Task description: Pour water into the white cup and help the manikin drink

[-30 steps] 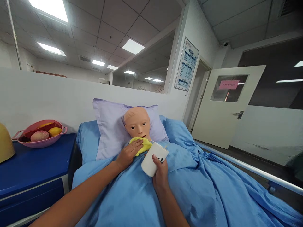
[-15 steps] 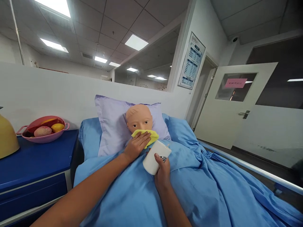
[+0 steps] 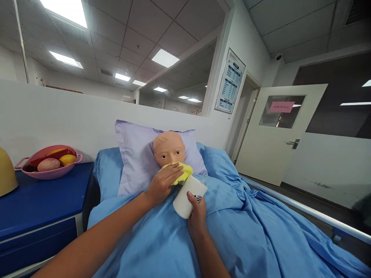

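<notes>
A yellow cloth (image 3: 185,174) lies over the mouth and chin of a manikin head (image 3: 168,144). My left hand (image 3: 162,181) grips the cloth, its fingers bent over the upper side. My right hand (image 3: 198,216) is wrapped round a white mug (image 3: 185,197) with a black striped mark, its thumb on the near side. The mug is tilted, its upper end close below the cloth; its inside is hidden from me. A lilac pillow (image 3: 136,158) lies under the manikin head, and a blue quilt (image 3: 246,227) covers the body below.
On the left, a blue bedside cabinet (image 3: 58,197) holds a pink basket (image 3: 62,172) of fruit and a yellow rounded object (image 3: 6,173), partly cut off. A bed rail (image 3: 304,210) runs along the right side. Beyond it stands an open door (image 3: 278,154).
My left hand has shifted slightly left and down, bunching the cloth more. The mug stays tilted in my right hand. The camera view has moved a little.
</notes>
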`<state>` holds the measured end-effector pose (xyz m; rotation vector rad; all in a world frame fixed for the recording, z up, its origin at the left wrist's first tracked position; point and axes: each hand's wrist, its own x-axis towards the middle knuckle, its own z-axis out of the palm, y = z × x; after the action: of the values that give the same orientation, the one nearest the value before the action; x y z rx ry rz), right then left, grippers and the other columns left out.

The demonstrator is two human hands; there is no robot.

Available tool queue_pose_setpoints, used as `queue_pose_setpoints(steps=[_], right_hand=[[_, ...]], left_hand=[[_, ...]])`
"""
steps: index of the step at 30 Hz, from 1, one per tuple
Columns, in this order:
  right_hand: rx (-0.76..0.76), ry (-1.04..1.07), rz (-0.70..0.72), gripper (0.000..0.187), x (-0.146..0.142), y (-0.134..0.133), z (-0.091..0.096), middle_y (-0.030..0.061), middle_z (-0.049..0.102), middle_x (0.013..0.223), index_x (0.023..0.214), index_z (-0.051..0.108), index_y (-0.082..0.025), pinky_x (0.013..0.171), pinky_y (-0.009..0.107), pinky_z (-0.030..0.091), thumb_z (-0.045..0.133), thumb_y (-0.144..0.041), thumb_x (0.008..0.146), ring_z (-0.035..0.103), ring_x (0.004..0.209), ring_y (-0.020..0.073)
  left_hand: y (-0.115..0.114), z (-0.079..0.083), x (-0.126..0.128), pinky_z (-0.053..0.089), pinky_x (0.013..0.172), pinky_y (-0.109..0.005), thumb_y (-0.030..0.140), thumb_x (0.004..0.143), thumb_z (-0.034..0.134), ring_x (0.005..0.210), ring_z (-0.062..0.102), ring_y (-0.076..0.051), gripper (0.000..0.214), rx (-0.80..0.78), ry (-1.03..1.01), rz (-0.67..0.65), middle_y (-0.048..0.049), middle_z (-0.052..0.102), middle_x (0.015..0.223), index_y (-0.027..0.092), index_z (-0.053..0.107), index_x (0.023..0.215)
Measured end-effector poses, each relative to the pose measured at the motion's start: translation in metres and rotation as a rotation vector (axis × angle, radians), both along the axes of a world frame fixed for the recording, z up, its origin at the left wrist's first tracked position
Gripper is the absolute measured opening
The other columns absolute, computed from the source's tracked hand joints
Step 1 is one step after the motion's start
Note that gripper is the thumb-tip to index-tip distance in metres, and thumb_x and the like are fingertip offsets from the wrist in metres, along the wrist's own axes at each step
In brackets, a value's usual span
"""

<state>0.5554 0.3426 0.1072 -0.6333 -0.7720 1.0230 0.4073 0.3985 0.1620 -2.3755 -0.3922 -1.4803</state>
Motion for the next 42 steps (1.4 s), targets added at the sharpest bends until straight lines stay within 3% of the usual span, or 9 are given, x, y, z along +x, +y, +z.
queue_pose_setpoints(steps=[5, 14, 17, 21, 24, 28, 32, 36, 42], right_hand=[[-0.015, -0.008, 0.016, 0.061, -0.001, -0.003, 0.004, 0.0008, 0.071, 0.081, 0.117, 0.06, -0.019, 0.067, 0.035, 0.056, 0.084, -0.043, 0.065, 0.065, 0.066, 0.0188], [-0.012, -0.003, -0.024, 0.066, 0.0, 0.001, -0.001, -0.001, 0.069, 0.086, 0.122, 0.059, -0.022, 0.065, 0.03, 0.054, 0.085, -0.041, 0.065, 0.064, 0.072, 0.0173], [-0.013, -0.011, -0.022, 0.065, 0.0, 0.003, -0.002, 0.0007, 0.07, 0.089, 0.122, 0.059, -0.02, 0.065, 0.03, 0.054, 0.085, -0.041, 0.066, 0.064, 0.072, 0.0177], [0.019, -0.014, -0.015, 0.065, -0.001, 0.003, -0.002, 0.0024, 0.07, 0.094, 0.124, 0.059, -0.021, 0.065, 0.03, 0.053, 0.084, -0.04, 0.066, 0.063, 0.074, 0.0175], [0.029, -0.007, -0.013, 0.064, -0.002, 0.003, -0.002, 0.0014, 0.069, 0.09, 0.123, 0.06, -0.021, 0.064, 0.029, 0.053, 0.084, -0.039, 0.067, 0.061, 0.07, 0.0156], [0.03, 0.007, -0.033, 0.061, -0.003, 0.003, -0.001, -0.0007, 0.069, 0.089, 0.119, 0.062, -0.021, 0.065, 0.027, 0.052, 0.084, -0.04, 0.066, 0.059, 0.07, 0.0139], [0.019, -0.007, -0.033, 0.061, -0.002, 0.001, 0.0, 0.0007, 0.07, 0.091, 0.119, 0.062, -0.021, 0.069, 0.03, 0.054, 0.084, -0.04, 0.065, 0.063, 0.074, 0.0165], [-0.017, -0.028, -0.035, 0.061, 0.001, 0.002, -0.002, 0.0026, 0.071, 0.089, 0.116, 0.062, -0.019, 0.065, 0.033, 0.056, 0.084, -0.042, 0.064, 0.066, 0.073, 0.0199], [-0.03, -0.081, -0.003, 0.062, 0.002, 0.001, -0.006, 0.0041, 0.073, 0.087, 0.116, 0.061, -0.018, 0.067, 0.036, 0.057, 0.084, -0.043, 0.064, 0.067, 0.071, 0.0217]], left_hand=[[0.014, 0.012, 0.008, 0.044, 0.114, -0.047, 0.015, 0.099, 0.04, 0.135, 0.05, -0.022, 0.033, 0.101, 0.139, 0.128, -0.0113, 0.065, 0.132, 0.014, 0.061, 0.125], [0.003, -0.047, -0.007, 0.047, 0.111, -0.043, 0.016, 0.1, 0.043, 0.13, 0.055, -0.019, 0.033, -0.118, 0.144, 0.103, -0.0077, 0.066, 0.132, 0.019, 0.061, 0.127], [-0.006, -0.04, -0.012, 0.047, 0.112, -0.044, 0.006, 0.097, 0.036, 0.133, 0.052, -0.019, 0.041, -0.128, 0.115, 0.052, -0.0078, 0.065, 0.132, 0.02, 0.061, 0.128], [-0.008, -0.012, -0.005, 0.044, 0.114, -0.048, 0.001, 0.094, 0.037, 0.139, 0.045, -0.02, 0.044, 0.006, 0.068, -0.016, -0.0103, 0.063, 0.135, 0.017, 0.058, 0.129], [0.0, 0.003, 0.005, 0.043, 0.114, -0.049, 0.005, 0.096, 0.038, 0.141, 0.043, -0.022, 0.039, 0.073, 0.091, 0.035, -0.0123, 0.061, 0.137, 0.015, 0.058, 0.129], [0.013, -0.008, 0.013, 0.044, 0.113, -0.046, 0.02, 0.1, 0.043, 0.133, 0.052, -0.022, 0.03, 0.032, 0.178, 0.099, -0.012, 0.065, 0.132, 0.015, 0.062, 0.123], [0.013, -0.036, 0.006, 0.042, 0.115, -0.043, 0.017, 0.099, 0.042, 0.13, 0.055, -0.018, 0.033, -0.172, 0.109, 0.014, -0.0095, 0.065, 0.133, 0.019, 0.062, 0.126], [-0.003, -0.046, -0.013, 0.042, 0.113, -0.042, 0.014, 0.093, 0.047, 0.126, 0.058, -0.02, 0.036, -0.569, -0.049, -0.125, -0.0059, 0.066, 0.132, 0.023, 0.066, 0.122], [-0.063, -0.049, -0.042, 0.057, 0.086, -0.033, 0.039, 0.085, 0.068, 0.105, 0.068, -0.022, 0.041, -1.303, -1.09, -0.312, -0.0038, 0.071, 0.119, 0.026, 0.061, 0.123]])
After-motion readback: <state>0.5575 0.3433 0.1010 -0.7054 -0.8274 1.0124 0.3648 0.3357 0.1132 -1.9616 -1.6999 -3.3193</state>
